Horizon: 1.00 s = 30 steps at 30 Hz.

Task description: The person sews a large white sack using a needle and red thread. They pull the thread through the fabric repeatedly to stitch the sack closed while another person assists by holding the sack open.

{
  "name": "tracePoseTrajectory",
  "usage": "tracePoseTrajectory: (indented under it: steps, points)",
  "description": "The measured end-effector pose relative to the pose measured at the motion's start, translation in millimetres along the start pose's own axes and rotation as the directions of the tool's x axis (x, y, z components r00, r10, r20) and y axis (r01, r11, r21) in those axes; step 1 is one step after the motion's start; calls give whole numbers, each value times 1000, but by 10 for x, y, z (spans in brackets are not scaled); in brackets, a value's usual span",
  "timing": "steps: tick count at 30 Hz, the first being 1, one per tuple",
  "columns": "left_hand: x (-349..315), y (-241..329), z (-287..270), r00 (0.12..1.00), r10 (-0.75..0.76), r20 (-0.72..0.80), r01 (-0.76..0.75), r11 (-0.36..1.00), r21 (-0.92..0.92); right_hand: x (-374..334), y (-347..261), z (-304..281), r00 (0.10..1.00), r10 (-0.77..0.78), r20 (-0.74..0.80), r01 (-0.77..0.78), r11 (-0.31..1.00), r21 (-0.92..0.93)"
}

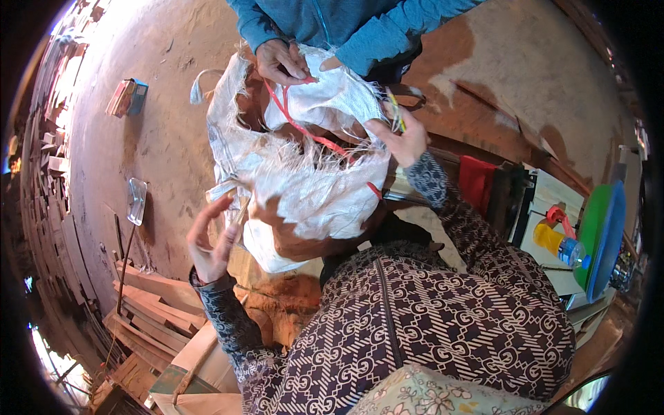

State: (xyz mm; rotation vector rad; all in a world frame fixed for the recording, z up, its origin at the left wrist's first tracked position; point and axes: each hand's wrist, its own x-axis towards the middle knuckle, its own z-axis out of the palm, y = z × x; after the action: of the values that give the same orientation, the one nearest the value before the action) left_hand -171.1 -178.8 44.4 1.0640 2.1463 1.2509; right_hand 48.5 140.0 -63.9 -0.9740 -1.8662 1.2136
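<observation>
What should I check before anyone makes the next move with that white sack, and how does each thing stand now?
1. Sack between both people: ok.
2. Co-worker's hand on the red cord: ok.
3. Left grip closed: not ok; thumb and fingers stand apart.
4. Right grip holding the yellow thing: ok, though I cannot tell what it is.
5. Sack's rim neat: not ok; its threads are frayed.
6. Bottle away from the sack: ok.

Dark jacket (449, 318): repeated letter-like motif; yellow bottle (550, 239): label (571, 252) too small to read.
</observation>
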Motion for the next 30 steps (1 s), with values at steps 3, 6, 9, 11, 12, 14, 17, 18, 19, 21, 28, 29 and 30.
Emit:
tracePoseTrajectory:
  steps: [3,6,9,11,12,14,17,18,19,21,28,29,30]
  points:
    - [135,357,122,997,-38,-68,18,961,-277,-272,-116,258,991,102,83,-112,985,127]
    - [618,372,486,987,145,-67,-156,964,-216,-273,-188,374,998,4,67,-11,994,112]
    - [1030,188,836,982,184,-52,-191,959,-210,-300,-327,351,991,27,130,-42,993,109]
    - [1086,42,1033,983,171,-67,-180,969,-167,-435,-420,322,984,-116,136,113,993,28]
    - [1133,26,1116,975,210,-75,-218,969,-117,-441,-467,293,972,-194,136,197,980,-13]
    - [1143,1,1202,994,46,104,-23,977,-214,-532,-546,280,959,-225,171,240,968,-69]
    - [1103,-8,1222,993,37,108,-41,998,38,-934,-587,371,887,-326,327,357,933,-39]
    - [1170,116,1213,990,51,130,-78,975,208,-1010,-480,495,872,-374,317,378,924,51]
    - [1298,189,1213,976,6,218,-78,943,322,-1085,-373,628,855,-421,303,397,907,140]
    - [1385,41,1195,921,-50,385,-206,778,594,-1217,-368,771,806,-440,395,446,891,83]
    - [1243,-804,965,939,-57,340,-234,618,751,-1523,-299,1006,731,-536,422,583,812,23]
    - [1019,-1022,754,963,-220,157,144,909,392,-1562,-459,899,727,-507,463,581,814,-21]
    - [781,-1054,670,942,-316,118,313,949,39,-1592,-528,819,728,-468,501,577,813,-81]
